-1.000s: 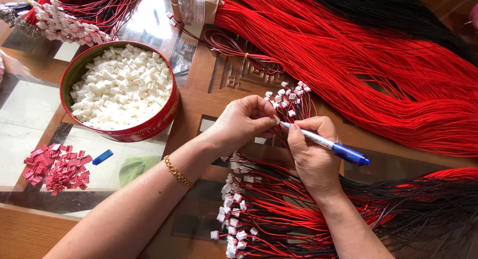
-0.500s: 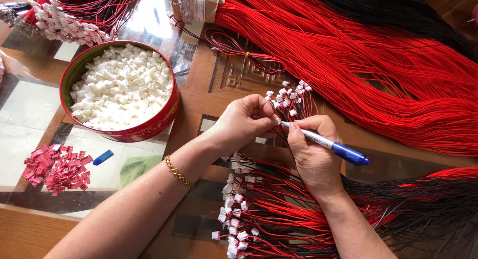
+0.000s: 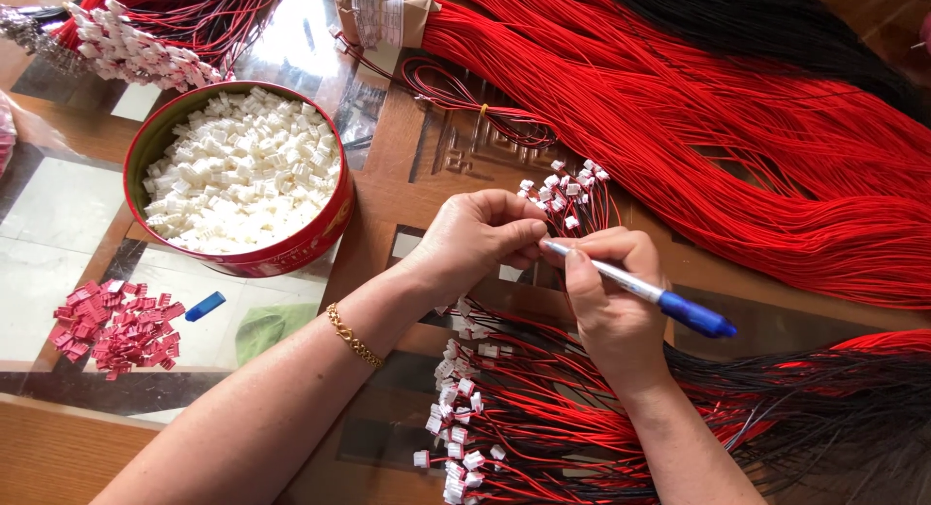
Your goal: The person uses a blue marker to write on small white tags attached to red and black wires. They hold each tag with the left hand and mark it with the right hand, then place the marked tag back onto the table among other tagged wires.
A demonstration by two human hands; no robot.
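Observation:
My left hand [image 3: 475, 235], with a gold bracelet [image 3: 352, 336] on the wrist, pinches something small at its fingertips; a connector or wire end, too small to tell. My right hand [image 3: 608, 296] grips a pen-like tool [image 3: 640, 290] with a white shaft and blue cap, its tip touching the left fingertips. Just beyond the hands lies a small bunch of red wires with white connectors [image 3: 565, 190]. Below the hands spreads a pile of red and black wires with white connectors [image 3: 504, 423].
A round red tin [image 3: 291, 253] of white plastic connectors [image 3: 238, 170] stands at left. Red connectors [image 3: 116, 323] and a blue cap [image 3: 205, 305] lie near the front left. A thick sheaf of red wires [image 3: 756, 136] crosses the right; another connector bundle [image 3: 136, 39] lies top left.
Nothing has visibly moved; both hands stay together at the same spot, with only slight finger shifts.

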